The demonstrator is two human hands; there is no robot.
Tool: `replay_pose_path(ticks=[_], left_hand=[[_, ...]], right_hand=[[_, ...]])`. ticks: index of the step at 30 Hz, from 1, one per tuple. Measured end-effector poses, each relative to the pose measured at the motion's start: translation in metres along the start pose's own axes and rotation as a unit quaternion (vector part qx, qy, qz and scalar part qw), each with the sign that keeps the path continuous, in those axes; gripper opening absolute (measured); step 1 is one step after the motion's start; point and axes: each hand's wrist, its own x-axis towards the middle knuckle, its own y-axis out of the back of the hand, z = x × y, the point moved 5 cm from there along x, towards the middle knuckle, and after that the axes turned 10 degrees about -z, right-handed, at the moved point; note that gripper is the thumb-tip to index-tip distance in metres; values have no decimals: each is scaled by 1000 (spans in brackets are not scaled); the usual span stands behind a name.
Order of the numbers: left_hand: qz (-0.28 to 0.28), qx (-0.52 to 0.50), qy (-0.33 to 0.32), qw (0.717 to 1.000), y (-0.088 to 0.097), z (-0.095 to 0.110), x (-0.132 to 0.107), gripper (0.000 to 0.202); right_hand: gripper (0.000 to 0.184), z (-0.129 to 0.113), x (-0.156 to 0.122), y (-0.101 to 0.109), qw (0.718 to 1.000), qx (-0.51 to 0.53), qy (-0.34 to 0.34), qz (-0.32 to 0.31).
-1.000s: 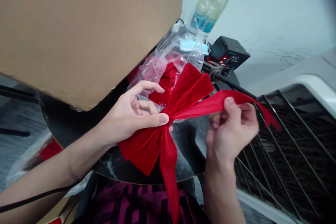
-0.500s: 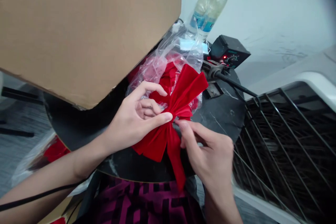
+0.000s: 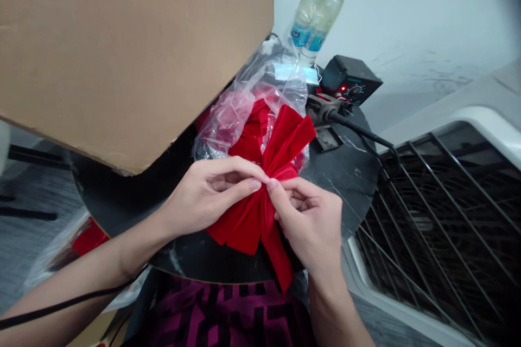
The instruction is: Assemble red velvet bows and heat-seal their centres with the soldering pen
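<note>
A red velvet ribbon bow (image 3: pixel 260 195) lies over the near part of a round black table (image 3: pixel 345 173). My left hand (image 3: pixel 203 198) pinches the bow's knot from the left with thumb and fingers closed. My right hand (image 3: pixel 309 222) pinches the same knot from the right, fingertips meeting those of the left. The bow's loops spread up towards a clear plastic bag (image 3: pixel 252 103) holding more red ribbon. One tail hangs down over the table's front edge.
A big cardboard box (image 3: pixel 122 49) fills the upper left. Two water bottles (image 3: pixel 315 8) stand at the back. A black controller box with a red light (image 3: pixel 352 78) and a cabled tool (image 3: pixel 329 114) sit behind the bag. A black wire rack (image 3: pixel 448 217) is at the right.
My right hand let go of the long ribbon tail it held out to the right and came in to the knot. The bow now sits gathered between both hands.
</note>
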Motion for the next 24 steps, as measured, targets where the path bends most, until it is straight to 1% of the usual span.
replay_pose_path(ticks=[3,8,13,16,17,19,22,24], left_hand=[[23,-23,27,999,1,-4,2,17],[25,-20,33,999,0,-5,4,16],[33,-16,68,997,0,-8,3,12],[46,-11,89,995,0,-11,4,10],[51,-7,95,994,1,-12,5,9],[59,1,106,993,1,-15,5,8],[65,9,121,990,2,-17,5,9],[71,9,127,989,3,-17,5,11]], right_hand=[[26,1,2,0,1000,-1,-5,1],[26,5,4,3,1000,-3,-10,3],[26,5,3,0,1000,-17,2,6],[26,11,6,5,1000,2,-1,-24],[27,15,9,12,999,17,-5,-32],[32,27,21,37,998,59,-16,-17],[38,50,50,91,988,129,-31,78],[47,63,77,118,985,141,-38,86]])
